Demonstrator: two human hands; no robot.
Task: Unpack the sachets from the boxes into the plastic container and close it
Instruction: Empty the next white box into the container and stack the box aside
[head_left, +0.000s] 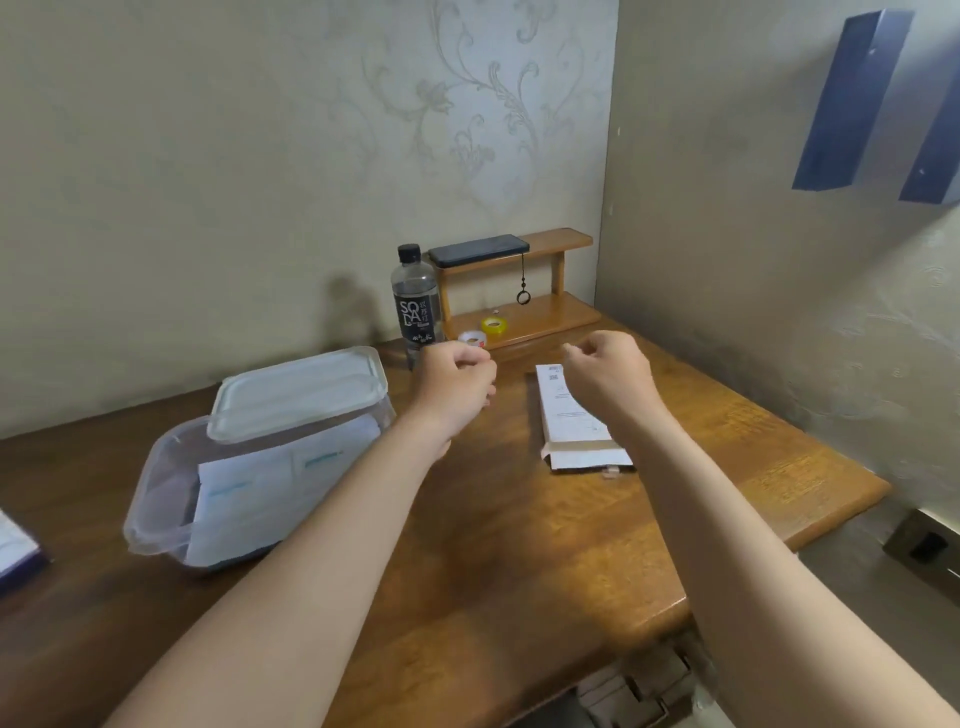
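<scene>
1. Hovering above the wooden table (493, 545), apart from each other and touching nothing: left hand (457, 384) and right hand (608, 374), each with fingers curled into a loose fist, thumb against forefinger. Nothing visible inside either fist, though unable to rule out some tiny scrap
2. Lying flat on the table, directly beneath the right wrist: white box (569, 415), long axis running away from the body toward the back wall, opened flap end (587, 460) pointing back toward the body. Cannot tell from here whether full or empty
3. Sitting well off to the left, nearer the left hand: plastic container (156, 499), lid (298, 392) resting askew over the far rim, not pressed down, near part of the mouth uncovered
4. Leaning inside the container, seen through the clear wall: white sachets (244, 493)
5. Standing behind the hands by the wall: dark soda bottle (415, 306) and a small wooden shelf (545, 317), with a phone (478, 249) on the top board and a yellow tape roll (493, 326) on the lower one
6. Judging the stage: unpacking partly done, closing not yet done
7. Judging the coming move: right hand far better placed for the box, needing only to drop straight down and grip across the narrow width. With the open end facing the body, drawing sachets out toward the body, then carrying them leftward across the table to the uncovered near part of the container. Left hand closer to the lid, so better suited to shifting it aside and later pressing it shut
</scene>
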